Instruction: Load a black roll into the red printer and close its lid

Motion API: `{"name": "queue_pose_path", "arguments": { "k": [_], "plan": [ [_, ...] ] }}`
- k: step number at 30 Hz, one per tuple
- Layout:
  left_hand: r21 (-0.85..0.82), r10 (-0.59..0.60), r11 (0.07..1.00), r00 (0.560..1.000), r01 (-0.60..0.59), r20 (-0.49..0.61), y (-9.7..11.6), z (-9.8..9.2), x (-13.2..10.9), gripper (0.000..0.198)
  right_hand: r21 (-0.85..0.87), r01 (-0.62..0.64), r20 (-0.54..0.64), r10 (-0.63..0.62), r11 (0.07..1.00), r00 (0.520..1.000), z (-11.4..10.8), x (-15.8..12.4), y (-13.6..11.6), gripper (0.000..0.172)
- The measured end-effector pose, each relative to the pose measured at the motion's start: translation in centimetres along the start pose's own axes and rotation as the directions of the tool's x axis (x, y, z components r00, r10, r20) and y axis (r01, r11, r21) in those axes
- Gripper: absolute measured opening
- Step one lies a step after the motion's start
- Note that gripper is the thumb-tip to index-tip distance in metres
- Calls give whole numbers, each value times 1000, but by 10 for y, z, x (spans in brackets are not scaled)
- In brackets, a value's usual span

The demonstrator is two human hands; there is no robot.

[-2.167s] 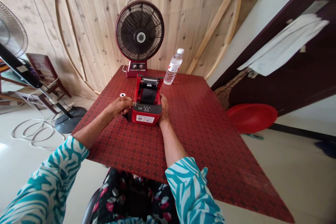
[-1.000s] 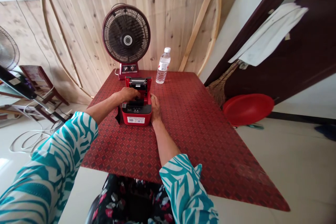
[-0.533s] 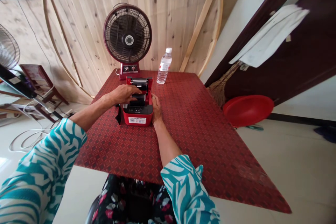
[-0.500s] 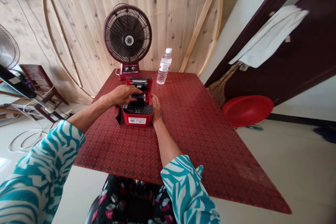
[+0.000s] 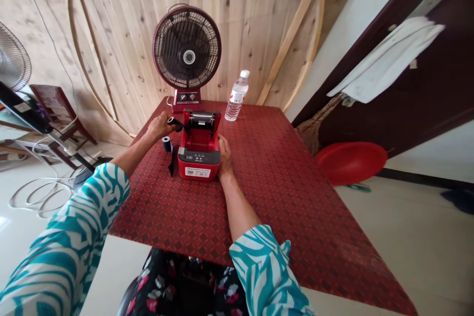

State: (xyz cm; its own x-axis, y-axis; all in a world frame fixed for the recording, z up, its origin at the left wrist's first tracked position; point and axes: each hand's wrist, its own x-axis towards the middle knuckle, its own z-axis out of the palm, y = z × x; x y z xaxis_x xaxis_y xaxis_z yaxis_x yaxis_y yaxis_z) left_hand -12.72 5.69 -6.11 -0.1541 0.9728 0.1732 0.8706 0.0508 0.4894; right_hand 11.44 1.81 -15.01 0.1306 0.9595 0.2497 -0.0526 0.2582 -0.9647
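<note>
A red and black label printer (image 5: 200, 162) sits on the table with its lid up, and its red inner compartment shows bare. My left hand (image 5: 159, 126) is just left of the raised lid, closed on a black ribbon roll (image 5: 175, 122) with a pale core end. A second black roll (image 5: 166, 144) stands on the table left of the printer, its loose dark strip (image 5: 171, 166) trailing toward me. My right hand (image 5: 225, 157) grips the printer's right side; some of its fingers are hidden behind the casing.
Behind the printer stands a dark red table fan (image 5: 188, 54). To its right is a clear water bottle (image 5: 237, 96). The table (image 5: 281, 192) has a red patterned cover. A red basin (image 5: 351, 162) is beyond its right edge, and a chair (image 5: 55, 111) stands at left.
My left hand has lifted the black roll out of the printer's compartment and carried it left, beside the lid. My right hand stays on the printer's side. The view has shifted slightly.
</note>
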Motion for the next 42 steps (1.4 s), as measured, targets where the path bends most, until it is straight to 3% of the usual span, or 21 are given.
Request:
{"name": "queue_pose_path", "arguments": {
  "k": [4,6,8,11,14,17,20,23,28,31,33,36,40,42],
  "plan": [
    [235,-105,967,994,101,4,14,1,4,50,-10,22,2,-22,1000,1000,0,1,0,46],
    [263,-134,956,991,126,11,14,-1,5,49,-11,20,6,-20,1000,1000,1,1,-1,47],
    [189,-137,973,990,131,16,10,-5,5,43,-18,13,11,-13,1000,1000,1,1,-1,48],
    [-60,-184,981,983,184,5,-2,-15,7,26,-1,-15,6,15,1000,1000,2,0,0,50],
    [-321,-304,914,943,249,-133,-15,-29,8,20,10,-19,4,19,1000,1000,1,1,0,48],
    [-386,-355,882,919,269,-170,-25,-38,7,21,-7,-8,3,8,1000,1000,0,1,0,50],
    [-315,-314,909,945,272,-90,-28,-31,5,18,-31,3,2,-3,1000,1000,-2,1,0,50],
    [-232,-273,940,959,249,-78,-27,-12,5,16,-64,28,13,-27,998,1000,-2,1,0,47],
    [118,-170,979,985,165,35,-27,13,11,26,-68,40,42,-37,997,998,-3,1,0,49],
    [129,-136,984,987,124,82,-29,15,15,33,-71,43,49,-40,997,998,-4,2,1,48],
    [60,-123,991,988,118,96,-32,14,14,38,-72,42,62,-38,997,997,-5,3,3,47],
    [-194,-151,965,980,175,130,-39,14,2,45,-55,33,77,-29,998,997,-4,3,5,47],
    [-586,-210,784,976,204,58,-50,13,-36,47,-6,14,28,-14,1000,1000,-1,2,2,46],
    [-623,-159,764,985,167,68,-51,10,-58,46,-3,23,26,-23,1000,999,0,2,-1,45]
  ]
}}
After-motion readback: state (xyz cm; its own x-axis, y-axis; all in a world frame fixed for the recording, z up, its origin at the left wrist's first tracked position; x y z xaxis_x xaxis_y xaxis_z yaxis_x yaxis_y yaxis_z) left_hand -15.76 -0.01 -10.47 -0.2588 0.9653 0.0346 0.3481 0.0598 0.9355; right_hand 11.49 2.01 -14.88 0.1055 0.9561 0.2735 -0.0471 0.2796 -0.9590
